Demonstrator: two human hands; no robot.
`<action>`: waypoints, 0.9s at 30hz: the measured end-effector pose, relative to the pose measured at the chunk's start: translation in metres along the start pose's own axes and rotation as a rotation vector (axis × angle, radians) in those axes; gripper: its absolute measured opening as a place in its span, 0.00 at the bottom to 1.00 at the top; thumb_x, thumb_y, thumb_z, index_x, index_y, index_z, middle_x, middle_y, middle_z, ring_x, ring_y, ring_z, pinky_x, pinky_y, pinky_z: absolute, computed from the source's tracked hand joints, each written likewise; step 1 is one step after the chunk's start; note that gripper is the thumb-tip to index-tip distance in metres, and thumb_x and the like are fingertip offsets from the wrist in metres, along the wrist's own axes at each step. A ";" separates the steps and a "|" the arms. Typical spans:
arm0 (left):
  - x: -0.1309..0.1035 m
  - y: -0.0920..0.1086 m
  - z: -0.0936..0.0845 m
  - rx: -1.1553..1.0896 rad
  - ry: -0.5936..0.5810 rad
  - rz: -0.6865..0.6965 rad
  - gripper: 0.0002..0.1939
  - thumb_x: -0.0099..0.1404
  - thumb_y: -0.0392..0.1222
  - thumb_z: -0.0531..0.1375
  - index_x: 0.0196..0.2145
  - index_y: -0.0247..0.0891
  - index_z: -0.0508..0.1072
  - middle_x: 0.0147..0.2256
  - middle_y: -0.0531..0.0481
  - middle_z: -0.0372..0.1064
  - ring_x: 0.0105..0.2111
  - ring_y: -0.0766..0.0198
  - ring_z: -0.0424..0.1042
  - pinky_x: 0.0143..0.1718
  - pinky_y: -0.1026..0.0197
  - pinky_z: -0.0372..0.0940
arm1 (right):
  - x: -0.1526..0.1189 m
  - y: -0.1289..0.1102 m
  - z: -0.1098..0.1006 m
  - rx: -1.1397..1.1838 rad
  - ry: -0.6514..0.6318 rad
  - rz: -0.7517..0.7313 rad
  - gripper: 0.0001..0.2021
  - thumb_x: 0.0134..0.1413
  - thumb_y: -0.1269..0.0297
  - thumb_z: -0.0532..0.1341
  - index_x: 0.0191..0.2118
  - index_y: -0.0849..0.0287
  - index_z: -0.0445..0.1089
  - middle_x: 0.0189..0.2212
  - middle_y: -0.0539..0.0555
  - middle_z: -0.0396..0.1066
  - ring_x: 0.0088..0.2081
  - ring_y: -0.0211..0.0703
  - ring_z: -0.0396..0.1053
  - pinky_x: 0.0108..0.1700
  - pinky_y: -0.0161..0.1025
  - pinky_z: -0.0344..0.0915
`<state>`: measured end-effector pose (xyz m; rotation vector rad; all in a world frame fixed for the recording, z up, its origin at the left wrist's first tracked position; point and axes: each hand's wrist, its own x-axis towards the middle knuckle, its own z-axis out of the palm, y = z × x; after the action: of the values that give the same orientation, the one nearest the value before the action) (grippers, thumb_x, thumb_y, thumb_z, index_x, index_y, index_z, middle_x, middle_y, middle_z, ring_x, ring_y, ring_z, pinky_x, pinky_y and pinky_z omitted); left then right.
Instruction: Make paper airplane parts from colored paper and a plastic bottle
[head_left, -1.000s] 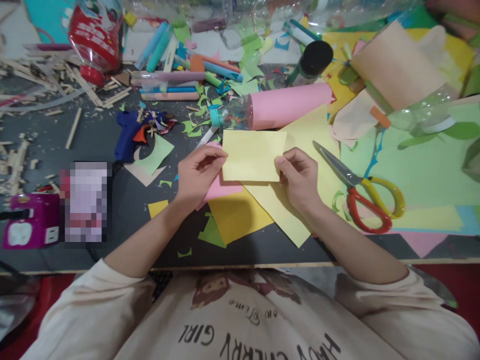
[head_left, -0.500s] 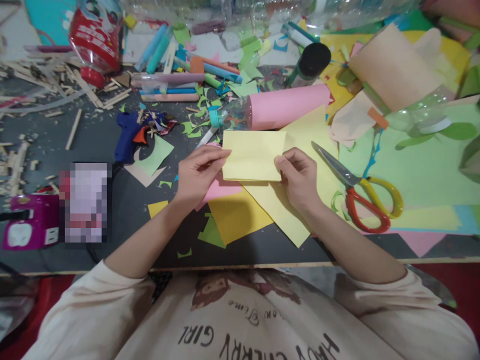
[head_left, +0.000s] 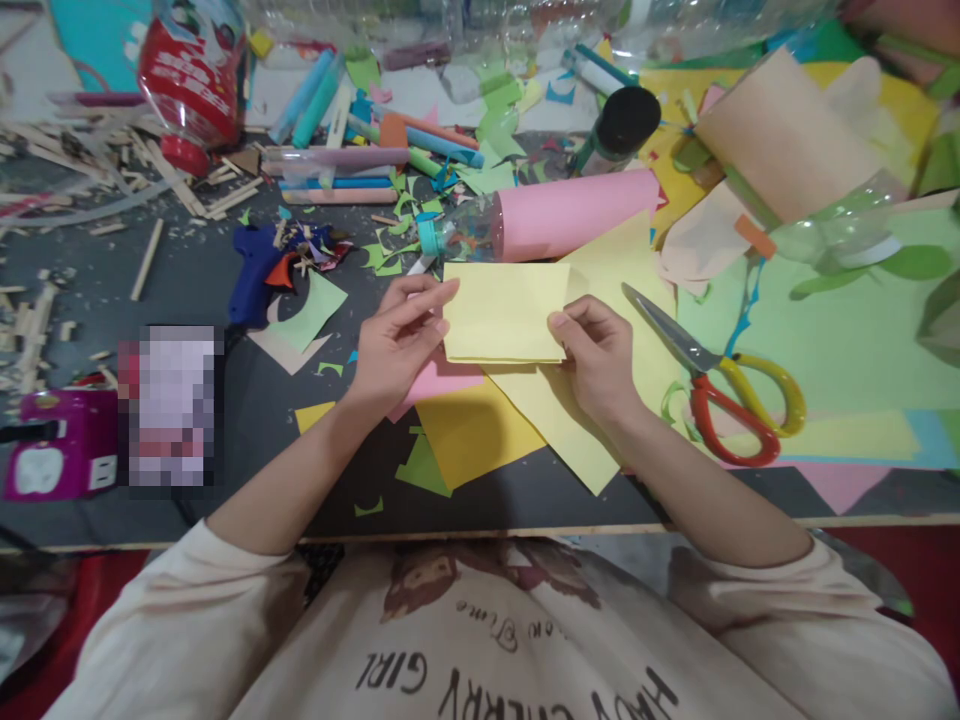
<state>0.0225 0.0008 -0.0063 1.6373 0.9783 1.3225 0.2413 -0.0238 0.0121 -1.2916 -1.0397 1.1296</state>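
Note:
A folded sheet of pale yellow paper (head_left: 506,312) is held level above the table in front of me. My right hand (head_left: 600,350) pinches its right edge, thumb on top. At its left edge is my left hand (head_left: 401,340), the index finger along the upper part and the thumb lower down; the other fingers are partly behind the sheet. Under the folded paper lie a larger pale yellow sheet (head_left: 589,435), a deeper yellow piece (head_left: 480,430) and a pink piece (head_left: 439,385). Scissors (head_left: 705,365) with red and yellow handles rest just right of my right hand.
Behind the paper lies a bottle wrapped in pink paper (head_left: 574,212). A blue glue gun (head_left: 253,270) lies to the left, near a phone-like blurred device (head_left: 176,405) and a purple box (head_left: 64,440). Markers (head_left: 341,160), wooden sticks and paper scraps spread across the back.
The fingers of my left hand have shifted at the paper's left edge, the index finger rising and the thumb dropping away from it. The sheet and my right hand have barely moved.

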 end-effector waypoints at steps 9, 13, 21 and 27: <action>0.000 0.012 0.005 0.015 0.033 -0.049 0.08 0.64 0.48 0.63 0.38 0.45 0.79 0.37 0.49 0.74 0.36 0.66 0.72 0.38 0.64 0.69 | 0.001 0.002 -0.001 0.015 -0.016 0.003 0.17 0.48 0.53 0.68 0.21 0.56 0.62 0.15 0.41 0.54 0.16 0.29 0.50 0.17 0.31 0.52; 0.002 0.017 0.006 0.088 0.015 -0.069 0.07 0.62 0.47 0.64 0.32 0.43 0.79 0.32 0.50 0.75 0.38 0.64 0.73 0.39 0.62 0.69 | 0.002 0.002 -0.002 -0.006 0.000 0.009 0.18 0.48 0.52 0.67 0.22 0.55 0.61 0.16 0.41 0.54 0.16 0.29 0.51 0.17 0.31 0.53; 0.000 0.017 0.006 0.117 0.035 -0.076 0.05 0.60 0.38 0.65 0.34 0.43 0.81 0.35 0.49 0.75 0.39 0.64 0.73 0.38 0.64 0.69 | 0.001 0.002 0.000 0.003 0.003 0.011 0.18 0.48 0.51 0.68 0.22 0.55 0.61 0.16 0.41 0.53 0.16 0.29 0.50 0.17 0.31 0.53; -0.002 0.018 0.007 0.029 -0.007 -0.076 0.10 0.60 0.37 0.65 0.41 0.43 0.80 0.41 0.47 0.73 0.32 0.71 0.71 0.33 0.68 0.68 | 0.003 0.001 -0.001 0.023 0.016 0.017 0.19 0.46 0.50 0.69 0.22 0.55 0.61 0.16 0.42 0.53 0.16 0.30 0.50 0.16 0.31 0.52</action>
<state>0.0301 -0.0090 0.0082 1.6094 1.0493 1.2562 0.2426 -0.0210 0.0112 -1.2916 -1.0031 1.1389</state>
